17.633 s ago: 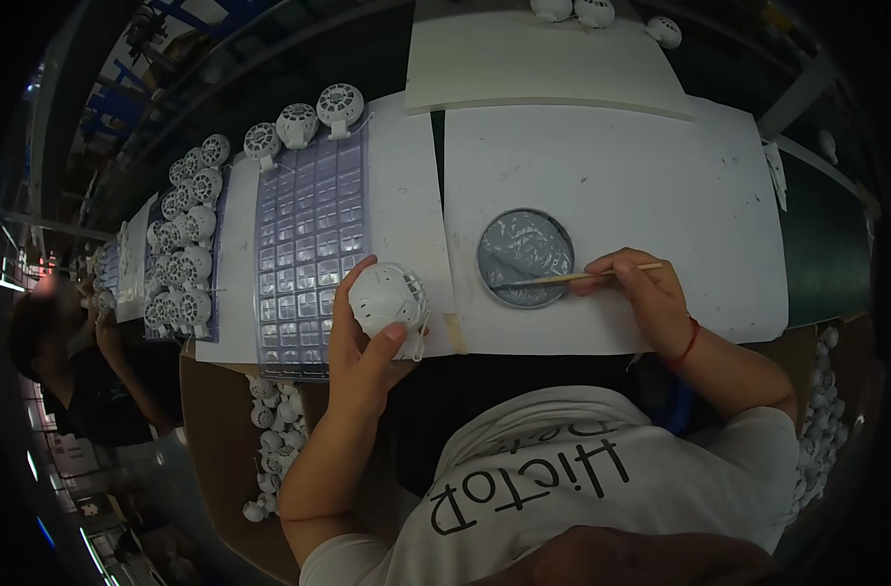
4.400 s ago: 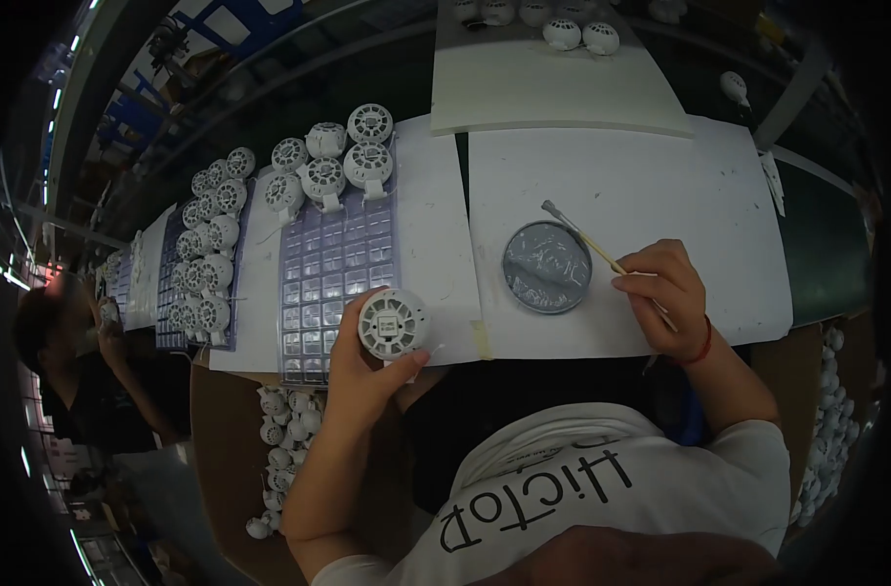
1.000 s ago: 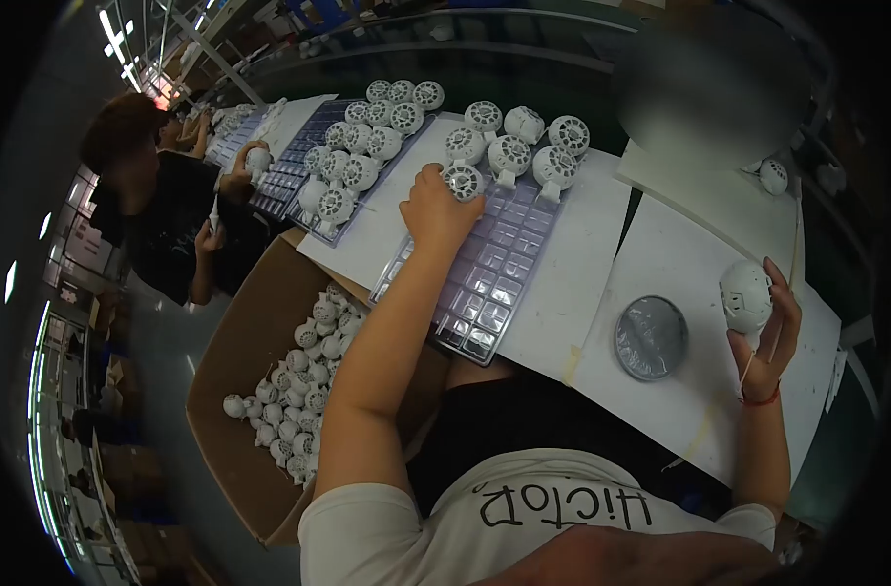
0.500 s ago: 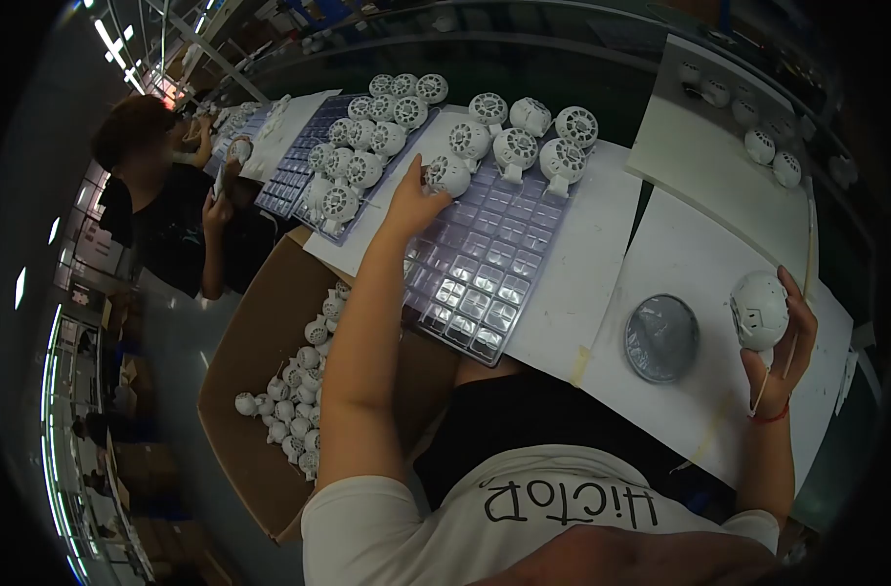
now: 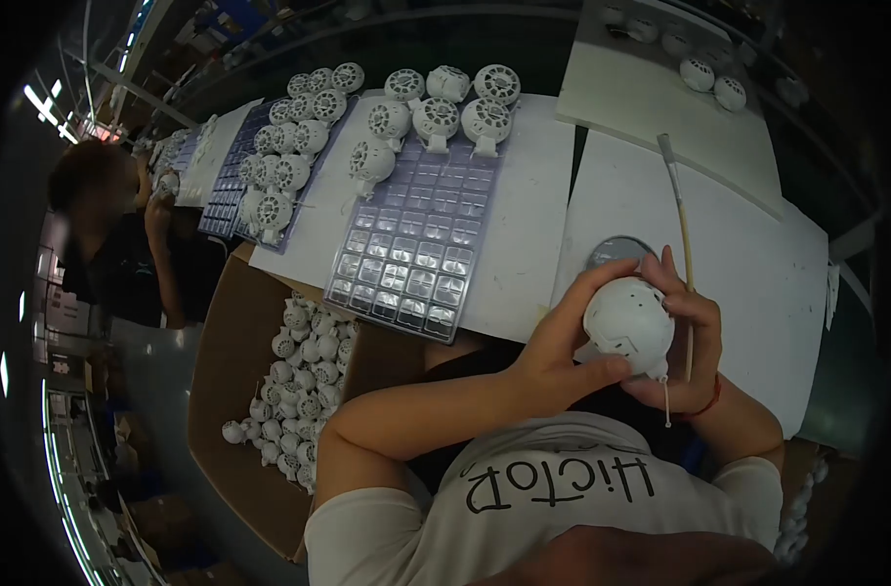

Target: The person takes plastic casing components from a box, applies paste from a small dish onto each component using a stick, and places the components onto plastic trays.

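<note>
A round white housing (image 5: 629, 324) with small slots and a short hanging cord is held between both hands in front of the shirt. My left hand (image 5: 563, 354) wraps its left side, thumb across the lower front. Around the right side curl the fingers of my right hand (image 5: 698, 337), which also holds a thin wooden brush (image 5: 684, 230), its grey-tipped end pointing up and away. Just behind the hands is the round dish of grey paste (image 5: 616, 248), partly hidden by them.
Several white housings stand at the far end of a clear compartment tray (image 5: 406, 244); a second loaded tray (image 5: 233, 190) lies left. Below is a cardboard box (image 5: 221, 391) of housings. A white board (image 5: 660, 146) is at the back right. A co-worker (image 5: 123, 234) sits at far left.
My left hand let go of a housing at the tray's far left corner and moved right to the housing in my right hand. The brush now points upward. The view has turned.
</note>
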A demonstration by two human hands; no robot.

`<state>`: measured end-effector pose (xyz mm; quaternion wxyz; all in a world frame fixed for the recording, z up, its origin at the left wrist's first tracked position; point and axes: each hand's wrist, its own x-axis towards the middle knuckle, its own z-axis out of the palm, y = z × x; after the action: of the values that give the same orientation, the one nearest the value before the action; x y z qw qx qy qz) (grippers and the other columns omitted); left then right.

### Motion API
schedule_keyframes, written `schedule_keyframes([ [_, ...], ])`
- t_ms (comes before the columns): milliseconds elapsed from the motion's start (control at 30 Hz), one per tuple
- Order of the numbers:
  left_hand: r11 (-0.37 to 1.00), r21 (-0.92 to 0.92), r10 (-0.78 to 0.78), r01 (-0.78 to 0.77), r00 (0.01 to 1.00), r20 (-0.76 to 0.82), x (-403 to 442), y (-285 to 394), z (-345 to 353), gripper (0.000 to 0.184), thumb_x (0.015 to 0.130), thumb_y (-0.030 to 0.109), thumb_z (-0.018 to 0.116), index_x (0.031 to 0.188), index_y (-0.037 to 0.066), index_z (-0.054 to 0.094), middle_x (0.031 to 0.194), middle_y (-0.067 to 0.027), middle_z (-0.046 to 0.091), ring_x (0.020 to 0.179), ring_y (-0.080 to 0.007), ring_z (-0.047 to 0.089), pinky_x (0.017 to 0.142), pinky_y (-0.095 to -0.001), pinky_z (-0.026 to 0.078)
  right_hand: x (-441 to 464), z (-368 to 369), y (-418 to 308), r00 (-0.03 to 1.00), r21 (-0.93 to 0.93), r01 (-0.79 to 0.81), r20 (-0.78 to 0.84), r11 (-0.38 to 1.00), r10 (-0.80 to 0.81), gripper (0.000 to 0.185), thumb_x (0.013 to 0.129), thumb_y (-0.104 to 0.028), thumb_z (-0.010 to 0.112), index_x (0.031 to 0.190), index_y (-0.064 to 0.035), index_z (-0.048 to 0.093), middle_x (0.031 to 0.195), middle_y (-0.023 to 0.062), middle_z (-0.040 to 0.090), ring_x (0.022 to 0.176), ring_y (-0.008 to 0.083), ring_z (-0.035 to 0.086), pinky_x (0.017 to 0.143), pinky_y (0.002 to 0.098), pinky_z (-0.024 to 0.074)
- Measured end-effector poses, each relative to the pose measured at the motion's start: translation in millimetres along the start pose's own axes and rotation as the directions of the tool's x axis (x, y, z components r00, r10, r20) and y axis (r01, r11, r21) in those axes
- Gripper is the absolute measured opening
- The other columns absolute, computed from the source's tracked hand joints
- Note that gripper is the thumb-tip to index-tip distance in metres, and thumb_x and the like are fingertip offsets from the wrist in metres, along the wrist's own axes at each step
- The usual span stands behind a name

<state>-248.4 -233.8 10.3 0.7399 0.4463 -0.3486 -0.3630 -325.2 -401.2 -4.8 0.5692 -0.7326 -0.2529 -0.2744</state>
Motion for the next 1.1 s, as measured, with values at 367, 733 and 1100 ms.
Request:
schedule_keyframes([
  [367,0.994,0.018,-0.079,0.110,0.814,-0.575,-25,13,-63,0.068,0.082,0.052,0.056,0.125,0.002,0.041,0.111,-0.0204,0.055,0.080,-0.0217,0.057,0.071,-0.0319,0.047,-43,-52,-28,0.959,-0.429,-0.233,0.050,0.873,0.281,0.021,0.084,-0.010,0.056,0.102,-0.0042,0.065,0.090,0.0091,0.063,0.075,0.0185,0.055,0.069,0.0311,0.0405],
  [733,0.958,0.003,-0.249,0.288,0.835,-0.490,-33,9,-61,0.069,0.073,0.024,0.071,0.126,0.003,0.035,0.106,-0.0143,0.054,0.082,-0.0274,0.063,0.074,-0.0402,0.054,-50,-35,-4,0.983,-0.535,-0.106,0.069,0.838,0.169,0.021,0.076,0.000,0.061,0.096,-0.0029,0.065,0.090,0.0078,0.064,0.077,0.0206,0.058,0.069,0.0306,0.0435],
  [1100,0.952,0.082,-0.227,0.294,0.862,-0.452,-32,8,-60,0.075,0.069,0.005,0.072,0.133,0.002,0.033,0.112,-0.0143,0.052,0.094,-0.0248,0.060,0.081,-0.0380,0.052,-62,-10,-7,0.884,-0.072,-0.447,-0.188,0.892,0.428,0.017,0.087,-0.001,0.051,0.098,0.0027,0.063,0.087,0.0131,0.067,0.079,0.0194,0.065,0.072,0.0275,0.0498],
])
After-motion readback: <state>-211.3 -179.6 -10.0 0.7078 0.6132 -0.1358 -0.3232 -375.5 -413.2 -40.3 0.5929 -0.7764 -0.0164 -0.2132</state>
